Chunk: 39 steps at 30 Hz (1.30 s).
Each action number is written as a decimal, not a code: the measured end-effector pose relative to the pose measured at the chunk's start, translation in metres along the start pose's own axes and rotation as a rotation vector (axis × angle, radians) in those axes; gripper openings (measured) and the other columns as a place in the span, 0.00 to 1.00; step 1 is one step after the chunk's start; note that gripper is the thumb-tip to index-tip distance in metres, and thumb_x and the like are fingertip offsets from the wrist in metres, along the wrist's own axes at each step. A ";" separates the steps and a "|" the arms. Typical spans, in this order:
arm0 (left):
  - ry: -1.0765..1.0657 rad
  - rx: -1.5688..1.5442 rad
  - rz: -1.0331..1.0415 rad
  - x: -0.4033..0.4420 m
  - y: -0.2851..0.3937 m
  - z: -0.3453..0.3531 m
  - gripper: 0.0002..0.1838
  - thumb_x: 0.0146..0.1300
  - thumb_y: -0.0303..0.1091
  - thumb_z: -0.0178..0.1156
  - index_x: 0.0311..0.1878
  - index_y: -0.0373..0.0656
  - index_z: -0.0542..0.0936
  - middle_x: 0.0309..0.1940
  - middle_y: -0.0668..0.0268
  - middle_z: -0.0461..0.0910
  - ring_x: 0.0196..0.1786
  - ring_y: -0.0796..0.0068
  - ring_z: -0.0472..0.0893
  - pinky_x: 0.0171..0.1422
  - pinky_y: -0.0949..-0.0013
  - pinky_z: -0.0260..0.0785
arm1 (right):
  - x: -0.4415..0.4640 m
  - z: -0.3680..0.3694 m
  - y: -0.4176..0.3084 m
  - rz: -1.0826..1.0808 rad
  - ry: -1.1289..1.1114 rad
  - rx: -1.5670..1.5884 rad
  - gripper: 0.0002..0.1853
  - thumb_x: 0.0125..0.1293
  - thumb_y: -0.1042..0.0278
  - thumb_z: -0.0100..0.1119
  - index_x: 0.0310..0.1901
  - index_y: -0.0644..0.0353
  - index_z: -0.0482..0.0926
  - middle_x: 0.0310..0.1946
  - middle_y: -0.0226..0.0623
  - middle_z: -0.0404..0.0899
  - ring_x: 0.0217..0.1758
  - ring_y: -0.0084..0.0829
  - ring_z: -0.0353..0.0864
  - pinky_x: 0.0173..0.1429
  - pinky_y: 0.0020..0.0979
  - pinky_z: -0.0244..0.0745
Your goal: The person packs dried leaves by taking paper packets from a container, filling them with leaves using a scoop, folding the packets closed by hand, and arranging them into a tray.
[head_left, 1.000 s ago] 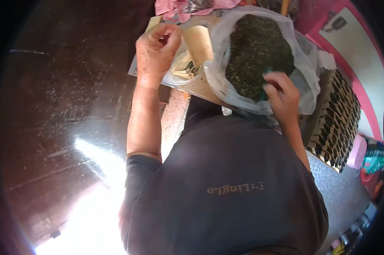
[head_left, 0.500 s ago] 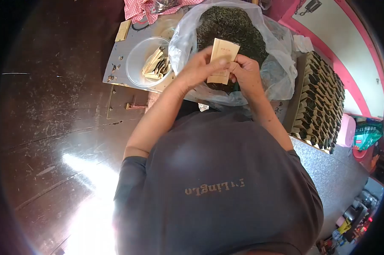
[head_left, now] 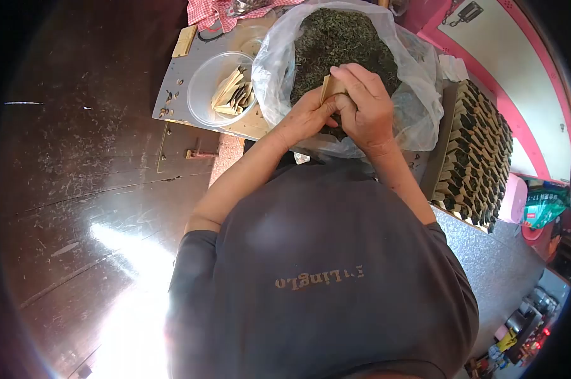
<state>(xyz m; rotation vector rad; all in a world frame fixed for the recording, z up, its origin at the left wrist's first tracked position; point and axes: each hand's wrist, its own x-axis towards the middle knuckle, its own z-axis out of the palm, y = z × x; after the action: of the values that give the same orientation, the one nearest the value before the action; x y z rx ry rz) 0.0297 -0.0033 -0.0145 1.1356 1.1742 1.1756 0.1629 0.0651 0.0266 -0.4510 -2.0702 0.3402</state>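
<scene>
A small tan paper packet (head_left: pixel 327 88) is held upright between my two hands, over a bag of dark dried leaf. My left hand (head_left: pixel 303 117) is closed around its lower left side, thumb toward the other hand. The fingers of my right hand (head_left: pixel 364 101) wrap over its right side and top edge, covering most of it. Directly beneath the hands, the dark loose leaf (head_left: pixel 342 38) fills a clear plastic bag (head_left: pixel 273 47) with its mouth folded outward.
Left of the bag, a clear round tub (head_left: pixel 200 88) holds several folded tan packets (head_left: pixel 232 95). Another tan piece (head_left: pixel 184 41) lies at the table's corner. On the right stands a box densely packed with filled packets (head_left: pixel 475 151). A checked red cloth (head_left: pixel 210 14) lies at the back.
The packet, which faced up flat with its printed side showing, is now turned nearly edge-on. My right hand has moved up and over it.
</scene>
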 end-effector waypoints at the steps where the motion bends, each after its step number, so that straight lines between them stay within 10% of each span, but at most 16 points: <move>1: 0.010 -0.022 -0.013 -0.001 0.000 0.001 0.23 0.72 0.50 0.51 0.55 0.38 0.73 0.45 0.66 0.77 0.46 0.77 0.77 0.48 0.71 0.75 | -0.001 0.000 0.001 -0.008 0.008 -0.020 0.21 0.47 0.83 0.60 0.47 0.61 0.82 0.45 0.42 0.80 0.45 0.40 0.80 0.50 0.33 0.76; 14: -0.061 -0.280 -0.234 -0.009 0.014 0.010 0.26 0.71 0.55 0.50 0.54 0.39 0.74 0.39 0.64 0.78 0.38 0.75 0.80 0.45 0.71 0.76 | -0.004 -0.003 0.005 -0.042 0.049 -0.020 0.16 0.48 0.82 0.60 0.42 0.61 0.82 0.42 0.41 0.80 0.44 0.38 0.80 0.48 0.33 0.76; 27: 0.256 0.675 0.354 0.012 -0.003 -0.006 0.22 0.59 0.29 0.61 0.57 0.43 0.72 0.47 0.51 0.78 0.50 0.47 0.76 0.56 0.54 0.68 | -0.008 -0.023 0.000 0.185 -0.311 0.100 0.14 0.50 0.75 0.62 0.41 0.63 0.82 0.39 0.40 0.80 0.36 0.40 0.81 0.43 0.32 0.76; 30: 0.199 0.803 0.331 0.011 0.001 -0.006 0.25 0.54 0.28 0.65 0.57 0.44 0.73 0.49 0.54 0.77 0.54 0.48 0.74 0.60 0.55 0.67 | -0.011 -0.027 0.002 0.543 -0.662 0.242 0.17 0.49 0.64 0.63 0.39 0.65 0.81 0.41 0.48 0.81 0.47 0.49 0.78 0.49 0.41 0.75; 36: 0.101 0.825 0.253 0.009 0.006 -0.009 0.30 0.45 0.31 0.72 0.54 0.43 0.73 0.50 0.56 0.76 0.57 0.51 0.73 0.61 0.57 0.67 | -0.019 -0.024 0.023 0.167 -0.660 0.079 0.18 0.46 0.61 0.65 0.35 0.67 0.82 0.39 0.53 0.81 0.63 0.52 0.68 0.62 0.44 0.68; 39: 0.041 0.810 0.227 0.009 0.010 -0.017 0.32 0.42 0.32 0.74 0.53 0.42 0.74 0.49 0.56 0.77 0.55 0.52 0.75 0.59 0.58 0.69 | -0.012 -0.028 0.022 0.160 -0.844 -0.039 0.20 0.44 0.63 0.66 0.40 0.65 0.82 0.57 0.53 0.73 0.61 0.54 0.68 0.64 0.44 0.65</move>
<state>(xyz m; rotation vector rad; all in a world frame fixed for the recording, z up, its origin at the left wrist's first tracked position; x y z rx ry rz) 0.0128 0.0064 -0.0064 1.8912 1.6504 0.8910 0.1962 0.0806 0.0225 -0.5578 -2.8656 0.6708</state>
